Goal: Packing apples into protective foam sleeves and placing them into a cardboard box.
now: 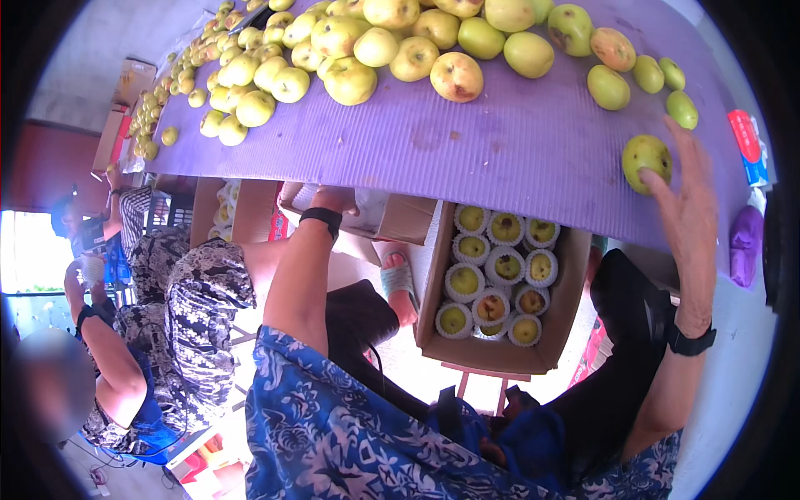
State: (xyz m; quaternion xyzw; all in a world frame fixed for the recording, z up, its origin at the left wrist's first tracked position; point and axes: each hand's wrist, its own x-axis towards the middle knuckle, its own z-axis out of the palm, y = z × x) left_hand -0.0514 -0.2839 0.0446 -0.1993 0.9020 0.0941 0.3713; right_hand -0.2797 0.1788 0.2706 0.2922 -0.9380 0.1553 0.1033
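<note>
A yellow-green apple (644, 159) with dark spots sits near the right end of the purple corrugated plastic sheet (400, 147). Around its right side is my right hand (684, 181), fingers spread and stretched out, the thumb against or just in front of the apple. My left hand (336, 201) is at the table's front edge, over an open cardboard box (406, 219) of white foam material. Its fingers are partly hidden, so whether it holds anything cannot be told. Between my knees stands a cardboard box (428, 312) of apples in white foam nets (464, 279).
Many loose apples (350, 81) cover the table's far side and left. A co-worker (206, 312) sits at left, holding a foam-netted item (92, 269). Another box (250, 206) holds netted apples. A purple cloth-like bundle (745, 244) and a red-blue packet (748, 147) lie at right.
</note>
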